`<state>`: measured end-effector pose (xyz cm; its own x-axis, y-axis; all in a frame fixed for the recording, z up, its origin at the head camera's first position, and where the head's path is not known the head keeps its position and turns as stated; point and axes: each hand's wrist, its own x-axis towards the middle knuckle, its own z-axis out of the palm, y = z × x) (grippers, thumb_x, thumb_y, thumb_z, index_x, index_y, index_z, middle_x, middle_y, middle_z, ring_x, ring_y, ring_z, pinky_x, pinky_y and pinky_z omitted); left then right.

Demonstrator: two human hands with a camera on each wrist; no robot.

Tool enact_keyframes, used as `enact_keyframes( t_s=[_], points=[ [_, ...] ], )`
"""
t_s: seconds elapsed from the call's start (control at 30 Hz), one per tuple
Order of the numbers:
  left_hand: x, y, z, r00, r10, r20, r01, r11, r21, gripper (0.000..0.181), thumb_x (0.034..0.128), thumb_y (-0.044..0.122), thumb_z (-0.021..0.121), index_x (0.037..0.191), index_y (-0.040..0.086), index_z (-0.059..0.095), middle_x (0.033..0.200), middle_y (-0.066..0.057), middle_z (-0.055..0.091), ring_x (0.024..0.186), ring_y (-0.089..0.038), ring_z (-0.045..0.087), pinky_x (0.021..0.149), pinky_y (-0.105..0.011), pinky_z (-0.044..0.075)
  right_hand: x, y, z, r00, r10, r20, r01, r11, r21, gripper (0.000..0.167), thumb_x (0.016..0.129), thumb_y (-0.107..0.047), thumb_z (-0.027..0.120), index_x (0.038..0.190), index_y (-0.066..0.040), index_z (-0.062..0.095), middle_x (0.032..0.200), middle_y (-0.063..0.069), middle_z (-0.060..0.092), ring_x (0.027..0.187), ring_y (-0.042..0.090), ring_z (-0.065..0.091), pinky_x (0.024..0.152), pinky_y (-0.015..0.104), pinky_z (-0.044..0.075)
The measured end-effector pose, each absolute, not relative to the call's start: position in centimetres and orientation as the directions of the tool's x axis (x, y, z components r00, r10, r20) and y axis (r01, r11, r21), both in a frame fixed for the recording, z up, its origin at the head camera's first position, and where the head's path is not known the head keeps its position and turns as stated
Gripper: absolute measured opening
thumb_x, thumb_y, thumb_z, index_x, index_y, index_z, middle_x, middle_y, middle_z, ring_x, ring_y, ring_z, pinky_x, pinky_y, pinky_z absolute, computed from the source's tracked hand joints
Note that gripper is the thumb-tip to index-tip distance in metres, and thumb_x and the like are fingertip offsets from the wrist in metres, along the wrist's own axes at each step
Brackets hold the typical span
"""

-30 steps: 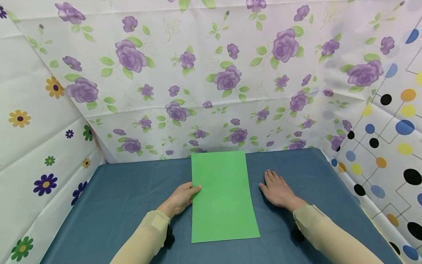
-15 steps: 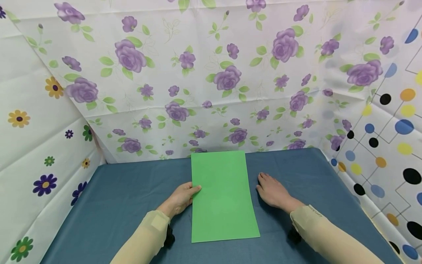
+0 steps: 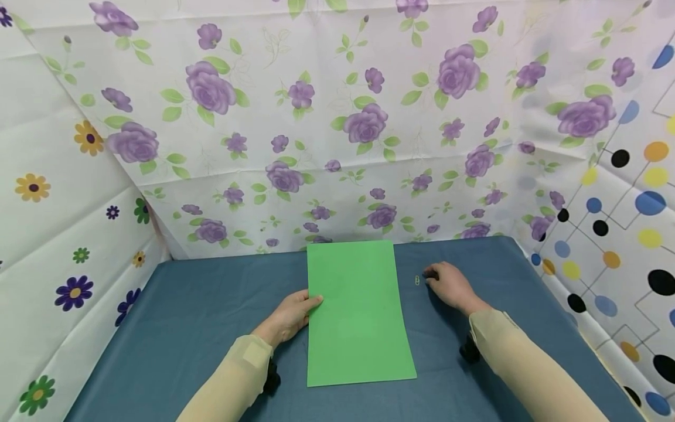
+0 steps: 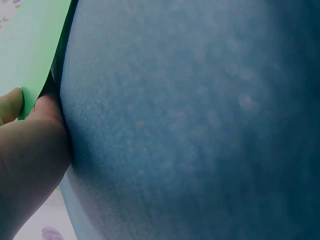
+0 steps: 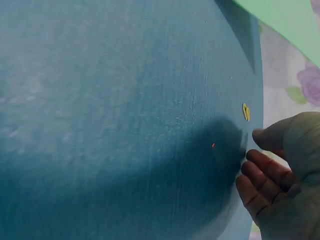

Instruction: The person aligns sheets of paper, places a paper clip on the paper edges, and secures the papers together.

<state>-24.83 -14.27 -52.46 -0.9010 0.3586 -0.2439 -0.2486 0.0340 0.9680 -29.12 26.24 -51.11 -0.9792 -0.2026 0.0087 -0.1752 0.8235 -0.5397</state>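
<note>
A green sheet [image 3: 358, 316] lies on the blue cloth, its left edge pinched by the left hand [image 3: 289, 316], thumb on top and fingers beneath; the left wrist view shows this hand [image 4: 30, 145] at the edge of the sheet [image 4: 40, 45]. A small yellow paper clip [image 3: 417, 281] rests on the cloth right of the sheet. Just right of the clip is the right hand [image 3: 452, 287], fingers bent, holding nothing visible. In the right wrist view the clip [image 5: 246, 112] lies beyond the thumb of that hand [image 5: 285, 180], whose fingers are loosely bent and apart from it.
Blue cloth [image 3: 211, 328] covers the table. Behind it hangs a white sheet with purple roses [image 3: 364, 123]. A flower-print cloth [image 3: 47, 234] borders the left side, and a dotted cloth [image 3: 633, 246] the right.
The right hand, which lay flat on the cloth, has lifted and drawn back to the right with fingers bent. The yellow clip now shows beside it. The left hand and green sheet stay in place.
</note>
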Motion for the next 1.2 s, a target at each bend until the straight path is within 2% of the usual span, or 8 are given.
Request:
enact_keyframes(
  t_s=[0.2,0.43,0.67,1.03,1.2],
  points=[
    [-25.0,-14.2,-52.5,-0.903,0.352,-0.245,-0.250,0.032,0.968,0.039,0.1100,0.017,0.051,0.143,-0.004,0.052,0.126,-0.015,0.066,0.108,-0.024,0.068,0.092,-0.036,0.058,-30.0,25.9,-51.0,-0.983,-0.183,-0.004,-0.148,0.809,-0.569,0.022,0.101,-0.017,0.067,0.117,-0.003,0.072,0.113,0.016,0.063,0.104,0.033,0.060,0.088,0.052,0.053],
    [-25.0,-14.2,-52.6,-0.901,0.356,-0.248,-0.255,0.028,0.966,0.039,0.1100,0.017,0.051,0.143,-0.005,0.052,0.127,-0.016,0.066,0.108,-0.023,0.069,0.091,-0.036,0.058,-30.5,25.6,-51.0,-0.987,-0.148,-0.058,-0.082,0.788,-0.610,0.021,0.098,-0.022,0.072,0.112,-0.007,0.074,0.111,0.012,0.064,0.101,0.029,0.061,0.086,0.049,0.053],
    [-25.1,-14.3,-52.7,-0.901,0.355,-0.250,-0.256,0.031,0.966,0.039,0.1099,0.017,0.052,0.141,-0.005,0.053,0.125,-0.015,0.067,0.107,-0.023,0.069,0.091,-0.036,0.058,-30.5,25.3,-51.1,-0.989,-0.128,-0.072,-0.053,0.770,-0.636,0.024,0.097,-0.023,0.074,0.113,-0.006,0.073,0.112,0.012,0.067,0.100,0.029,0.063,0.085,0.049,0.054],
    [-24.9,-14.3,-52.5,-0.901,0.353,-0.254,-0.260,0.030,0.965,0.038,0.1098,0.018,0.052,0.140,-0.005,0.053,0.124,-0.015,0.068,0.105,-0.022,0.069,0.090,-0.036,0.059,-30.6,24.9,-50.8,-0.989,-0.091,-0.118,-0.003,0.806,-0.592,0.023,0.096,-0.023,0.075,0.110,-0.006,0.075,0.111,0.012,0.071,0.097,0.029,0.066,0.084,0.049,0.056],
    [-24.8,-14.3,-52.5,-0.899,0.356,-0.256,-0.263,0.029,0.964,0.038,0.1098,0.018,0.052,0.140,-0.005,0.053,0.124,-0.015,0.068,0.106,-0.023,0.069,0.090,-0.036,0.059,-30.5,24.7,-50.9,-0.985,-0.076,-0.154,0.041,0.765,-0.642,0.022,0.096,-0.018,0.073,0.112,-0.003,0.070,0.112,0.015,0.068,0.096,0.029,0.065,0.082,0.047,0.055]
  ],
)
